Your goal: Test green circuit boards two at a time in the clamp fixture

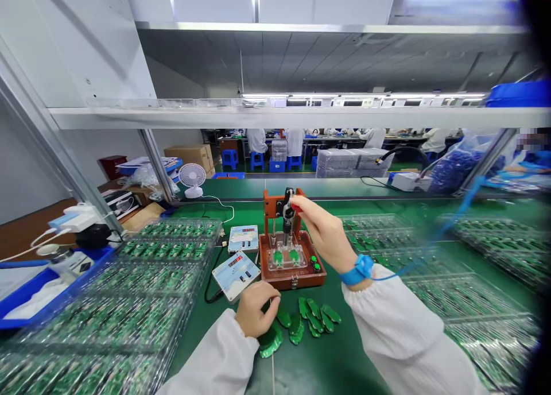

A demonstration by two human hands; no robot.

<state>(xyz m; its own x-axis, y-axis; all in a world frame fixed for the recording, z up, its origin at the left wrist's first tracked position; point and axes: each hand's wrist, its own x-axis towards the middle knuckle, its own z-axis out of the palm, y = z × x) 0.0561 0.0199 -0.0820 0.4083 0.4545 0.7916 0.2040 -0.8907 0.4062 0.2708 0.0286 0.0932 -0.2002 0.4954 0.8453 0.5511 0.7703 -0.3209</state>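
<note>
My right hand point(323, 231) is closed round the red-tipped lever point(291, 204) of a small brown test jig point(291, 251) in the middle of the green bench. Two green circuit boards point(286, 257) lie under the jig's clear press plate. My left hand point(255, 309) rests curled on the bench in front of the jig, fingers closed over green boards in a loose pile point(301, 324). A blue wrist strap point(358, 270) with a coiled cord sits on my right wrist. Both arms wear white sleeves.
Two small meters point(237, 263) stand left of the jig. Clear trays of green boards point(142, 286) are stacked at left, more trays point(469, 280) at right. A white fan point(192, 179) stands behind. Other workers in white sit far back.
</note>
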